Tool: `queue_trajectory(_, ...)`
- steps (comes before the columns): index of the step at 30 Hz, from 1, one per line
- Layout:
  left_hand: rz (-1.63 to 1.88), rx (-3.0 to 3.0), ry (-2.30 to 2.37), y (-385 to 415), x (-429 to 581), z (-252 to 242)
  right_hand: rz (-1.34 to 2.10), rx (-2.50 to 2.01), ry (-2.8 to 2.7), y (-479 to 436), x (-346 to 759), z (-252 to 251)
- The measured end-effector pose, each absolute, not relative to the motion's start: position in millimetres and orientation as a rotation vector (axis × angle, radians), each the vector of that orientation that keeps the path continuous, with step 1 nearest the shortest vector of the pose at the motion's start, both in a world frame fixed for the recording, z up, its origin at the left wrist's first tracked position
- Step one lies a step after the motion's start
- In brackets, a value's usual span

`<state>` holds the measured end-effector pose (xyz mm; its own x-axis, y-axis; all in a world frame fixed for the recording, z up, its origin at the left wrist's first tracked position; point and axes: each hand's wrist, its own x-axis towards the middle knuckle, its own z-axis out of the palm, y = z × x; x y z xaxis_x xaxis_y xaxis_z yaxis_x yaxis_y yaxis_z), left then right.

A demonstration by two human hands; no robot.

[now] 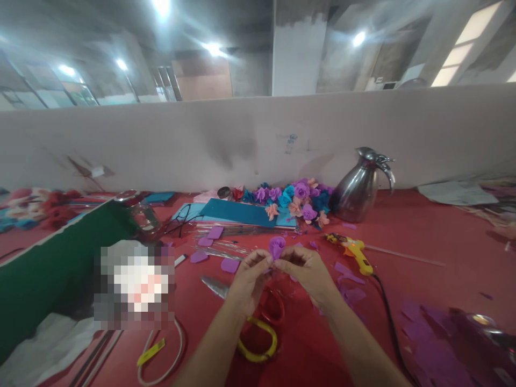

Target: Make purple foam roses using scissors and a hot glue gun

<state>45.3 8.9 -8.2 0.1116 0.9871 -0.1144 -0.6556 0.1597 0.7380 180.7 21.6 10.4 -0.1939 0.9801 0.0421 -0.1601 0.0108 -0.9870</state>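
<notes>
A purple paper flower (277,246) is held upright by its base between both hands, above the red table. My left hand (253,271) pinches it from the left with thumb and fingers. From the right, my right hand (307,269) pinches the same base. Below the left wrist lie scissors (258,344) with yellow and red handles, their blades (215,287) partly hidden by the left hand. Cut purple paper petals (230,265) lie left of the hands. Right of them rests a yellow hot glue gun (358,257) with a glue stick in its back.
Finished paper flowers (302,196) pile up at the back by a steel jug (357,188). Blue paper sheets (237,211), glasses (181,219) and a glass jar (143,215) stand left of them. A green partition (60,274) borders the left. Purple scraps (431,344) and a black cord (391,322) lie right.
</notes>
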Motion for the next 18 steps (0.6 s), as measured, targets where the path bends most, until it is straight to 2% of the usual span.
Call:
queue_trajectory(11, 1.238, 0.646, 0.718, 10, 44, -15, 1.359, -0.930, -1.311, 26, 184, 3)
queue_trajectory(13, 1.252, 0.649, 0.729, 10, 43, -14, 1.213, -0.945, -1.151, 28, 191, 5)
queue_trajectory(16, 1.277, 0.662, 0.767, 10, 44, -13, 0.715, -0.984, -0.707, 33, 205, 7)
queue_trajectory(18, 1.303, 0.669, 0.789, 10, 45, -12, 0.573, -1.024, -0.684, 32, 208, 8)
